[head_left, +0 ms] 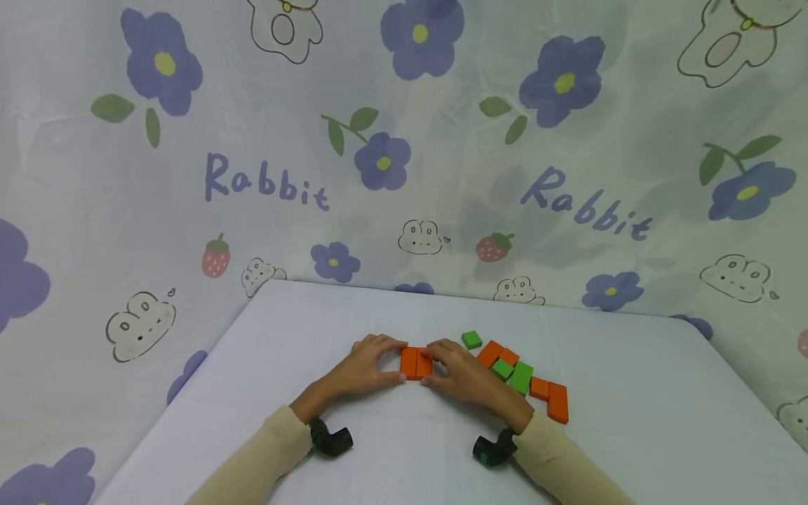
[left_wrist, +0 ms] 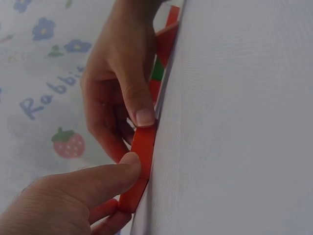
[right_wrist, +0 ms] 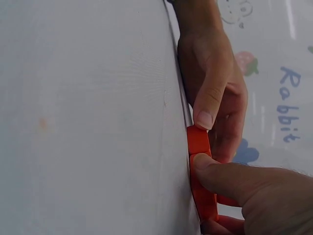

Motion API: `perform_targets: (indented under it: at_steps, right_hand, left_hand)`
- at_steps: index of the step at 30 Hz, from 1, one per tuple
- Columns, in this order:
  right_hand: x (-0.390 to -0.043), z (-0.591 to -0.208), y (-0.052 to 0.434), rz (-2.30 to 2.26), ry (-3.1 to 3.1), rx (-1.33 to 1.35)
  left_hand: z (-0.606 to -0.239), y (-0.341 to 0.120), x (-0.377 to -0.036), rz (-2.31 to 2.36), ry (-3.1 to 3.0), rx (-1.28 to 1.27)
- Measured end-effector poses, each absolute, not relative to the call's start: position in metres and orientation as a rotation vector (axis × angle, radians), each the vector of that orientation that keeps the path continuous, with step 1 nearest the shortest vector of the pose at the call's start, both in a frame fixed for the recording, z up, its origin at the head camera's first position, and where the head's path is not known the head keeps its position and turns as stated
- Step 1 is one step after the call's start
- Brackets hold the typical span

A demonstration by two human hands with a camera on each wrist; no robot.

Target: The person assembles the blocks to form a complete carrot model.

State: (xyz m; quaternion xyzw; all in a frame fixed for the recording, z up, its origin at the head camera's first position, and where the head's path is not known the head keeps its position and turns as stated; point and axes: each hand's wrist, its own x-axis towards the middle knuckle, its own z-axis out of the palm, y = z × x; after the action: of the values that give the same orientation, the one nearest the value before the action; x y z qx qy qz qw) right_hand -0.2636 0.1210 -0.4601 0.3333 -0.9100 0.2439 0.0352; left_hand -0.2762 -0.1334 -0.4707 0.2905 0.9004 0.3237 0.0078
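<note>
Left orange block [head_left: 408, 363] and right orange block [head_left: 425, 367] lie on white counter [head_left: 398, 449], long sides meeting, between hands. Left hand [head_left: 365, 366] pinches left orange block, thumb at near end, fingers clamped at far end. Right hand [head_left: 466, 372] pinches right orange block same way, fingers clamped on it. Beside right hand: loose group of other orange blocks [head_left: 558, 402] and green blocks [head_left: 520, 377], several touching; small green block [head_left: 470, 339] sits slightly apart. Beige sleeves [head_left: 252, 459], dark wrist devices [head_left: 330, 440] on both sides. Behind counter, printed cloth [head_left: 442, 168] hangs.
</note>
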Motion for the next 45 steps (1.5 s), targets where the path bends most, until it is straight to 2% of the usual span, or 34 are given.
perform_targets:
  at_steps: [6,11,17,24,28,34,39,45]
  right_hand:
    - [-0.262,-0.453,0.123,0.771,-2.817,1.028]
    - [-0.255,-0.432,0.139,0.854,-2.803,1.026]
    - [-0.236,-0.402,0.187,0.781,-2.852,0.871]
    - [-0.206,-0.395,0.256,0.770,-2.841,0.630]
    - [-0.191,-0.405,0.287,0.782,-2.847,0.538]
    - [-0.177,-0.442,0.319,0.885,-2.901,0.393]
    - [-0.175,-0.465,0.328,0.896,-2.911,0.372]
    - [-0.176,-0.473,0.325,0.762,-2.931,0.373]
  left_hand:
    - [-0.473,-0.134,-0.276,1.001,2.820,0.900]
    - [-0.472,-0.135,-0.273,1.025,2.796,0.887]
    - [-0.471,-0.134,-0.271,1.031,2.809,0.900]
    - [-0.472,-0.136,-0.268,1.043,2.813,0.878]
    - [-0.472,-0.135,-0.270,1.047,2.812,0.884]
    - [-0.476,-0.134,-0.272,1.039,2.812,0.897]
    - [-0.476,-0.133,-0.273,1.027,2.824,0.910]
    - [-0.475,-0.135,-0.273,1.035,2.821,0.901]
